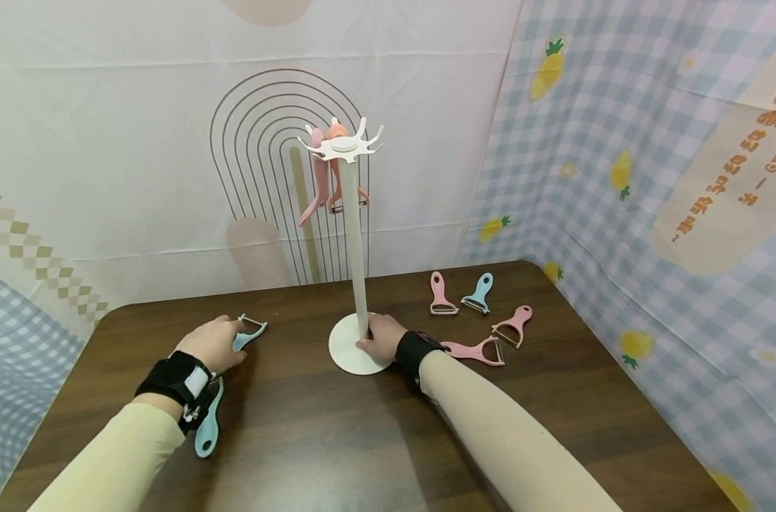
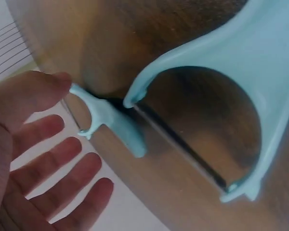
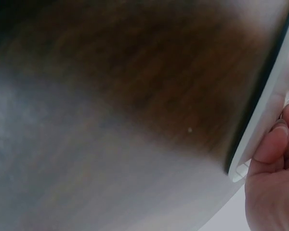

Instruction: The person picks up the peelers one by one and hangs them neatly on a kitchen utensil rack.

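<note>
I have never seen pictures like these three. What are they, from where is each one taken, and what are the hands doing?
There is no machine here: a person works with two bare hands and wears three cameras. The large picture comes from a camera on the head, looking down at a brown table. The two close, blurry pictures come from cameras on the wrists.

The left hand rests on a blue peeler; its wrist view shows the fingers straight beside the peeler, so it is touched, not clearly gripped. A second blue peeler lies by that wrist. The right hand holds the white stand at its foot; its wrist view shows a fingertip on the round base.

Pink peelers hang from the stand's top. To the right lie three pink peelers and one blue.
</note>
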`<state>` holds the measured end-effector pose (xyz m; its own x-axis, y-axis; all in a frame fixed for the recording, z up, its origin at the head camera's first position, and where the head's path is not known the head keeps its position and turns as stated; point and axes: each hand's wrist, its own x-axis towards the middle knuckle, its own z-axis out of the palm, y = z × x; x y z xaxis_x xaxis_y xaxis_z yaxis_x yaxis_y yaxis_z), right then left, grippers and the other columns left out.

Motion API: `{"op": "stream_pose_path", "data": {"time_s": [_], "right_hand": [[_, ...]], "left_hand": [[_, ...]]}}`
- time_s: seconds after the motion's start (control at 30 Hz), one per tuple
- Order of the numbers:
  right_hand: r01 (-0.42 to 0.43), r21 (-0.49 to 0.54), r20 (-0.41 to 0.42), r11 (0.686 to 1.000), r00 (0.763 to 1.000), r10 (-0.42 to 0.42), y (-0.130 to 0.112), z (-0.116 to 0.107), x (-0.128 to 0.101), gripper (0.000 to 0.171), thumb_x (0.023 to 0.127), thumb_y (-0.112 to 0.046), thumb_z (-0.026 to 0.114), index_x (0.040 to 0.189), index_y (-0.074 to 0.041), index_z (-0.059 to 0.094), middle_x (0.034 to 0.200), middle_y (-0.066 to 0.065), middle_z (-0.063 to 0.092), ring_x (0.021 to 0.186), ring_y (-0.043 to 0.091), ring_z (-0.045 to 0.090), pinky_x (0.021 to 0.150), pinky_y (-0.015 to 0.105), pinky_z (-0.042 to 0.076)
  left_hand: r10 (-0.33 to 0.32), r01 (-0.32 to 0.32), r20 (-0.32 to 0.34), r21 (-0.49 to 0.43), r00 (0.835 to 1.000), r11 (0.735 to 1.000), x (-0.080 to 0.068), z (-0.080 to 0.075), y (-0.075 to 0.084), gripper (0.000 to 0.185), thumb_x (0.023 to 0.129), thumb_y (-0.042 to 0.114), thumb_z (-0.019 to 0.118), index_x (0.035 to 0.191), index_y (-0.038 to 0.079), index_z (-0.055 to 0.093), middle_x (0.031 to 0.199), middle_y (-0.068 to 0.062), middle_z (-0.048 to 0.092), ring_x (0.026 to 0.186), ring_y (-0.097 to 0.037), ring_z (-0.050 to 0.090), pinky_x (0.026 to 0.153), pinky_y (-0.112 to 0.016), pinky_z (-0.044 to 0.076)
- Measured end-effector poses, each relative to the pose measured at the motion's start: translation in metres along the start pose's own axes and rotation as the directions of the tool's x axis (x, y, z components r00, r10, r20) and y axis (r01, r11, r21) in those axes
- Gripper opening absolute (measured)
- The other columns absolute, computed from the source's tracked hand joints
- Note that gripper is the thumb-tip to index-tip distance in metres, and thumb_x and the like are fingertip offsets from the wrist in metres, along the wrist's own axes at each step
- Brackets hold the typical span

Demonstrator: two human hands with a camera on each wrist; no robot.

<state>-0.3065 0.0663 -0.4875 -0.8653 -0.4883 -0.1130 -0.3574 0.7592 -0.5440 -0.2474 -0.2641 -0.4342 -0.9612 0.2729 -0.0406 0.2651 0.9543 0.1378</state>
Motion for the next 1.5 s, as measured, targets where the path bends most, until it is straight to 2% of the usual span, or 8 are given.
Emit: {"op": "stream_pose_path", "data": {"time_s": [0.27, 0.47, 0.6, 0.97, 1.17, 1.37, 1.5], "right_hand": [[0.003, -0.009, 0.004, 1.0, 1.0, -0.003, 0.0, 0.001, 0.0, 0.043, 0.092, -0.023, 0.067, 0.128, -0.004, 0.055, 0.117, 0.011, 0.064, 0.106, 0.02, 0.06, 0.092, 0.035, 0.046], [-0.002, -0.008, 0.003, 1.0, 1.0, 0.002, -0.001, -0.001, -0.001, 0.041, 0.093, -0.023, 0.067, 0.128, -0.004, 0.055, 0.116, 0.011, 0.064, 0.107, 0.02, 0.06, 0.092, 0.034, 0.046], [-0.001, -0.008, 0.003, 1.0, 1.0, 0.001, -0.002, -0.002, 0.0, 0.042, 0.092, -0.022, 0.067, 0.128, -0.004, 0.055, 0.118, 0.011, 0.064, 0.108, 0.02, 0.059, 0.093, 0.035, 0.045], [-0.018, -0.01, 0.013, 1.0, 1.0, 0.018, -0.001, -0.001, 0.001, 0.046, 0.092, -0.024, 0.068, 0.131, -0.004, 0.053, 0.12, 0.011, 0.063, 0.11, 0.02, 0.058, 0.094, 0.035, 0.045], [-0.018, -0.01, 0.013, 1.0, 1.0, 0.018, 0.001, 0.0, 0.003, 0.046, 0.092, -0.024, 0.068, 0.131, -0.004, 0.053, 0.121, 0.012, 0.062, 0.111, 0.021, 0.058, 0.095, 0.036, 0.045], [0.003, -0.013, -0.005, 1.0, 1.0, -0.003, 0.006, 0.003, 0.005, 0.045, 0.092, -0.025, 0.068, 0.129, -0.004, 0.055, 0.118, 0.011, 0.063, 0.108, 0.021, 0.059, 0.092, 0.036, 0.046], [0.01, -0.005, -0.009, 1.0, 1.0, -0.01, 0.007, 0.005, 0.006, 0.046, 0.092, -0.024, 0.068, 0.129, -0.003, 0.054, 0.118, 0.012, 0.063, 0.107, 0.022, 0.059, 0.093, 0.037, 0.046]], "left_hand": [[-0.053, 0.053, 0.084, -0.006, 0.995, 0.999, -0.002, 0.005, -0.001, 0.056, 0.077, 0.019, 0.08, 0.12, -0.009, 0.058, 0.109, -0.027, 0.058, 0.101, -0.042, 0.058, 0.082, -0.052, 0.048], [-0.045, 0.046, 0.069, -0.011, 0.997, 0.999, -0.001, 0.006, -0.002, 0.048, 0.076, 0.018, 0.079, 0.11, -0.009, 0.061, 0.097, -0.02, 0.061, 0.09, -0.035, 0.059, 0.078, -0.05, 0.048], [-0.039, 0.039, 0.069, -0.006, 0.997, 0.999, 0.0, 0.009, -0.003, 0.045, 0.076, 0.017, 0.078, 0.109, -0.01, 0.062, 0.093, -0.018, 0.062, 0.084, -0.03, 0.058, 0.076, -0.048, 0.048], [-0.011, 0.011, 0.045, -0.012, 0.999, 1.0, 0.002, 0.015, -0.001, 0.028, 0.076, 0.007, 0.07, 0.1, -0.006, 0.065, 0.091, -0.018, 0.063, 0.089, -0.037, 0.062, 0.078, -0.05, 0.048], [-0.01, 0.011, 0.03, -0.012, 0.999, 1.0, 0.003, 0.019, -0.003, 0.026, 0.075, 0.001, 0.068, 0.1, -0.007, 0.064, 0.089, -0.018, 0.06, 0.084, -0.035, 0.061, 0.076, -0.049, 0.049], [-0.044, 0.046, 0.067, -0.027, 0.997, 0.999, 0.001, 0.02, 0.001, 0.033, 0.077, -0.007, 0.065, 0.109, -0.01, 0.061, 0.093, -0.021, 0.056, 0.079, -0.034, 0.06, 0.071, -0.046, 0.05], [-0.065, 0.067, 0.077, -0.016, 0.995, 0.998, -0.001, 0.018, 0.005, 0.036, 0.078, -0.009, 0.065, 0.114, -0.012, 0.058, 0.095, -0.024, 0.056, 0.084, -0.039, 0.061, 0.073, -0.047, 0.051]]}}
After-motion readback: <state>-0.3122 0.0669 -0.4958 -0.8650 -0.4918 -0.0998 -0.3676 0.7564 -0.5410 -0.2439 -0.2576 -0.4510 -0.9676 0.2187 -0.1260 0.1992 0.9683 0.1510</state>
